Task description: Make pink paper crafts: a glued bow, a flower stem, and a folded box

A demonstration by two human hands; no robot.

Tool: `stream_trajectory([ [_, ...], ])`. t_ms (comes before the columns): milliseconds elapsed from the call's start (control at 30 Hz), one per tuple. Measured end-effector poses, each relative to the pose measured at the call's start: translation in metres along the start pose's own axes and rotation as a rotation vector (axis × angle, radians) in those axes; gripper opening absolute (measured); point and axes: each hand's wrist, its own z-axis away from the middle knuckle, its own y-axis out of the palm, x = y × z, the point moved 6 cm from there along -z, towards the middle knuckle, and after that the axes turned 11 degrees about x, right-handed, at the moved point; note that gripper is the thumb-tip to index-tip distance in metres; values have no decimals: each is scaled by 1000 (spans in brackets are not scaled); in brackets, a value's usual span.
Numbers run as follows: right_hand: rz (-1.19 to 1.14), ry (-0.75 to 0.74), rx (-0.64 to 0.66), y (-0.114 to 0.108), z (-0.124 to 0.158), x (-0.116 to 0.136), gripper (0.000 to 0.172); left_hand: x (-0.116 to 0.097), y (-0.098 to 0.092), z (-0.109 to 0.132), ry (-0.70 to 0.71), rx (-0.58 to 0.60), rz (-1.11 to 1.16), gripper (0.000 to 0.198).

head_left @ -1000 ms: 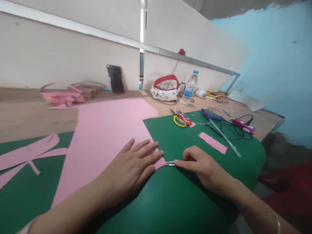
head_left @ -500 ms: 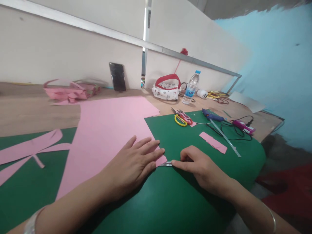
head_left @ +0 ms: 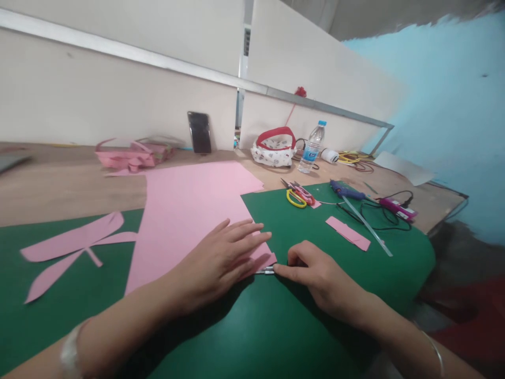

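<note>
My left hand (head_left: 221, 258) lies flat with fingers spread on the lower right corner of a large pink sheet (head_left: 189, 205), pressing it onto the green mat (head_left: 300, 321). My right hand (head_left: 315, 273) is closed in a pinch on a small metal blade (head_left: 265, 270), whose tip touches the edge of the pink sheet just right of my left fingertips.
On the mat lie a pink strip (head_left: 347, 233), a metal ruler (head_left: 366, 223), yellow and red scissors (head_left: 298, 193) and a blue glue gun (head_left: 346, 192). Pink cut-outs (head_left: 74, 247) sit at the left. A water bottle (head_left: 311, 147), a pouch (head_left: 275, 148) and a phone (head_left: 199, 132) stand at the back.
My right hand has slid the blade a little leftward along the sheet's edge. The view has shifted, so everything sits further right; my left hand stays pressed on the sheet.
</note>
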Motion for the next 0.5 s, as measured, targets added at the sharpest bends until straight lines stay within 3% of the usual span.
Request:
stream_trajectory([
  [133,-10,13,-26,2,0,-2,33,1,-8,24,12,68,-114,38],
  [300,-21,69,-54,3,2,-4,31,19,12,47,-125,214,-48,42],
  [500,-28,-5,-56,1,3,0,36,21,16,50,-92,165,-13,44],
])
